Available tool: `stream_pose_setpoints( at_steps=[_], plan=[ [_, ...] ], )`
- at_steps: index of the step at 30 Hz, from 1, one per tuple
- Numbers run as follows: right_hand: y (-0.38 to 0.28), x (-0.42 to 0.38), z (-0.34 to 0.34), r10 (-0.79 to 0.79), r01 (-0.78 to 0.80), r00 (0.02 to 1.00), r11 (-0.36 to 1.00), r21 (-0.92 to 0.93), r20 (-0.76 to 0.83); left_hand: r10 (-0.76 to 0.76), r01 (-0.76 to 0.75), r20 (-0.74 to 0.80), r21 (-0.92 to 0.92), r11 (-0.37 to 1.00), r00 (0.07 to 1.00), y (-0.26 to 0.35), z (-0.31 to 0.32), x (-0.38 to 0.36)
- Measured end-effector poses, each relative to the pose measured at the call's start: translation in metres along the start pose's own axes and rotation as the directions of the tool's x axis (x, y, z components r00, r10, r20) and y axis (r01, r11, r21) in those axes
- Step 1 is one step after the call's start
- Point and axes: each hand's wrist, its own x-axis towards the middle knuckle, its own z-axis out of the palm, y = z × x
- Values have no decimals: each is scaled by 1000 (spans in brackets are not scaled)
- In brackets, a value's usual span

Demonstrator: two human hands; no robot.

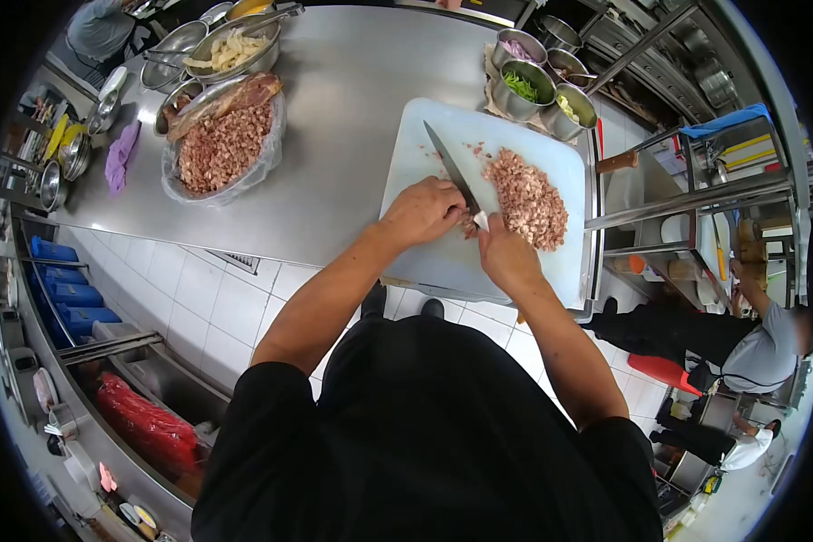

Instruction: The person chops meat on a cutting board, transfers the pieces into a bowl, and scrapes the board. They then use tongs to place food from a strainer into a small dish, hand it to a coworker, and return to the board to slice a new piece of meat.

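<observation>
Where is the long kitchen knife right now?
In the head view, the long steel kitchen knife lies over the white plastic cutting board, gripped by the right hand, beside the left hand and the pile of diced pink meat.

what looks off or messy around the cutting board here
Little stands out. A few meat scraps lie scattered on the cutting board, apart from the diced pile. The board's near edge seems to overhang the counter.

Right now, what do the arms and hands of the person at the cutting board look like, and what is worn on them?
Both arms are bare from short black sleeves down to the fingers. The left hand and right hand have no gloves, and no watch, ring or wristband shows. The sleeves belong to a plain black top with no visible markings.
</observation>
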Motion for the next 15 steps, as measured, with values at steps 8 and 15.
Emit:
stream_pose_setpoints(
  at_steps=[8, 15],
  plan=[
    [-19, -19, -39, 93, -96, 981, 995, 9, 170, -30, 31, 8, -108, 994, 1000, -7, -10, -1],
    [-21, 10, -29, 36, -37, 997, 999, 25, 71, -77, 83, 56, -122, 989, 995, -2, -17, -1]
  ],
)
